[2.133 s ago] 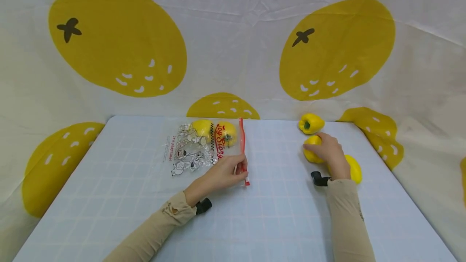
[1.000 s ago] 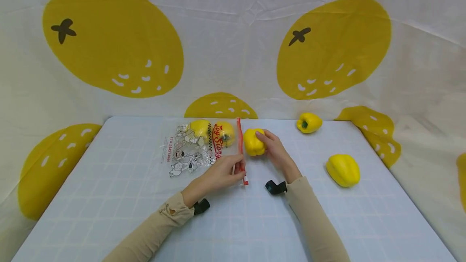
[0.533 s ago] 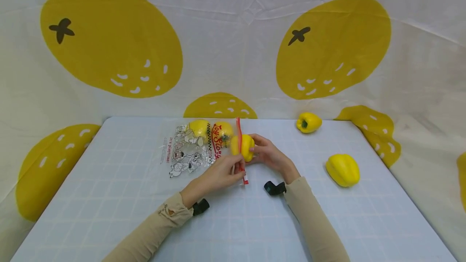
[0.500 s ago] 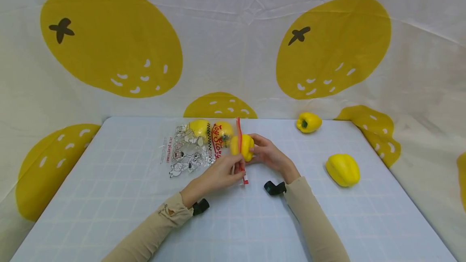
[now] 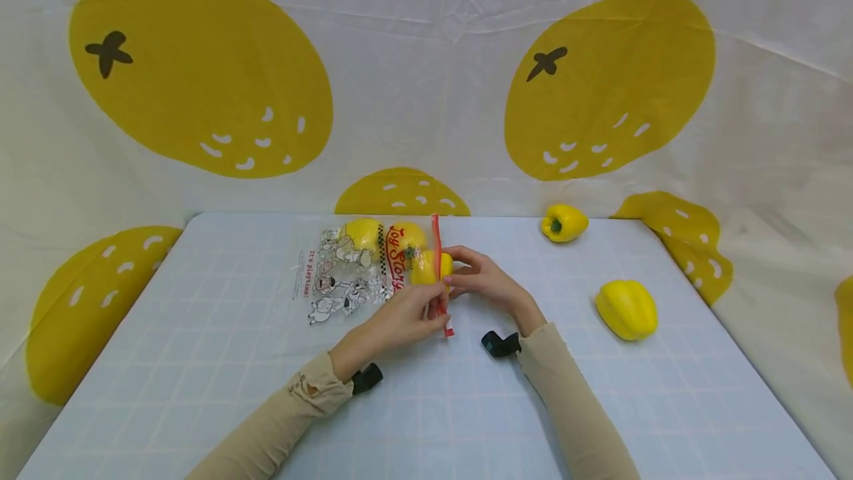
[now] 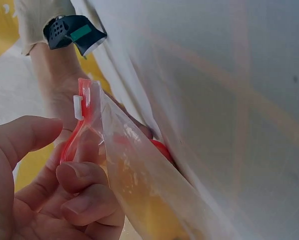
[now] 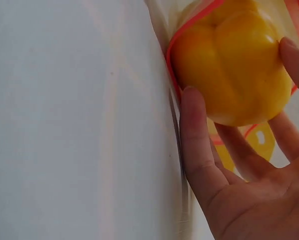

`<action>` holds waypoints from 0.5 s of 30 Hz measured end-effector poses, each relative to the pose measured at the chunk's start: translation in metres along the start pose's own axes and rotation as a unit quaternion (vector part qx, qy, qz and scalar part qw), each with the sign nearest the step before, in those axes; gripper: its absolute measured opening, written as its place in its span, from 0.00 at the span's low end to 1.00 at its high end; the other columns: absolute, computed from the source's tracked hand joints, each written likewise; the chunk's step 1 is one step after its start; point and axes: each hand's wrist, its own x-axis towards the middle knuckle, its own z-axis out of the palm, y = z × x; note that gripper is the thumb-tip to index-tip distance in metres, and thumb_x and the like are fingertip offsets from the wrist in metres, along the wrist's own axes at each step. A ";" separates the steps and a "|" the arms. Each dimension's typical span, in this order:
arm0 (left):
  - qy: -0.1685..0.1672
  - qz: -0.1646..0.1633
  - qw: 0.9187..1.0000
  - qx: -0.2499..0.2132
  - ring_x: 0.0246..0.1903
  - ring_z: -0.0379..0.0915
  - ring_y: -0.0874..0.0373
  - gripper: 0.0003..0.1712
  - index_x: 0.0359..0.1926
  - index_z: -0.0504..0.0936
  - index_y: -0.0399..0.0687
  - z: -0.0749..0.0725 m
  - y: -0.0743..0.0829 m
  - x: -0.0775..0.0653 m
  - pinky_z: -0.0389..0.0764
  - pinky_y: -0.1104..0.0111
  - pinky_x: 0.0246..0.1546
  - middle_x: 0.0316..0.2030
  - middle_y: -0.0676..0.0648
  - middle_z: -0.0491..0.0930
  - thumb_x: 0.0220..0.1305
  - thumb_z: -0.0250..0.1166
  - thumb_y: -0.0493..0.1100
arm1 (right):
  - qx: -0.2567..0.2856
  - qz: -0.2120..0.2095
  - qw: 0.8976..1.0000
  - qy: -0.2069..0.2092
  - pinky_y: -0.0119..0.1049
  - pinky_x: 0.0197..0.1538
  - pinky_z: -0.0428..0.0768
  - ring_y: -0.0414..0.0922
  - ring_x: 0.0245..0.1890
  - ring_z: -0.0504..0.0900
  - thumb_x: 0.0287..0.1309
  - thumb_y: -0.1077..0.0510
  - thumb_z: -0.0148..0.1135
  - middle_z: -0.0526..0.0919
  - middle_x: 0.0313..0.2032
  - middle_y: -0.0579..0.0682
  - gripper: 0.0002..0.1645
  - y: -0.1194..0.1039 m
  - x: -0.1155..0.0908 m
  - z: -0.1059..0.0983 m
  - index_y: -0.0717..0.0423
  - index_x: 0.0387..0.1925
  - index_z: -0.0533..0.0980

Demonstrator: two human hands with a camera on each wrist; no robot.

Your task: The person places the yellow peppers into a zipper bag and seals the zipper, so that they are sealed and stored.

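A clear zip bag (image 5: pixel 340 291) with a red zip edge and printed cartoon figures lies towards the back of the table, two yellow bell peppers (image 5: pixel 362 234) inside it. My left hand (image 5: pixel 403 313) holds the bag's opening by the near end of the red zip (image 6: pixel 84 107); in the left wrist view its fingers curl at that edge. Another yellow bell pepper (image 7: pixel 234 65) sits in the mouth of the bag, mostly past the red rim. Fingers and thumb of my right hand (image 5: pixel 489 286) are spread round its outer end, fingertips touching it.
Two more yellow bell peppers stay outside on the right: a small one (image 5: pixel 564 223) near the back edge and a larger one (image 5: pixel 626 310) nearer. A light checked cloth (image 5: pixel 426 421) covers the table. Behind it hangs a white curtain (image 5: pixel 420 80) printed with big yellow fruit.
My right hand has picked up the pepper at the right, carried it left to the bag and pushed it in past the red edge. My left hand has kept its hold on the bag.
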 end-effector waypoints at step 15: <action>0.003 0.008 1.000 0.001 0.24 0.67 0.63 0.06 0.35 0.76 0.46 0.000 0.001 -0.001 0.70 0.72 0.26 0.24 0.54 0.72 0.62 0.67 0.37 | 0.036 -0.022 0.999 -0.025 0.43 0.56 0.78 0.49 0.49 0.82 0.66 0.69 0.54 0.73 0.63 0.62 0.27 0.008 -0.003 -0.004 0.64 0.67 0.68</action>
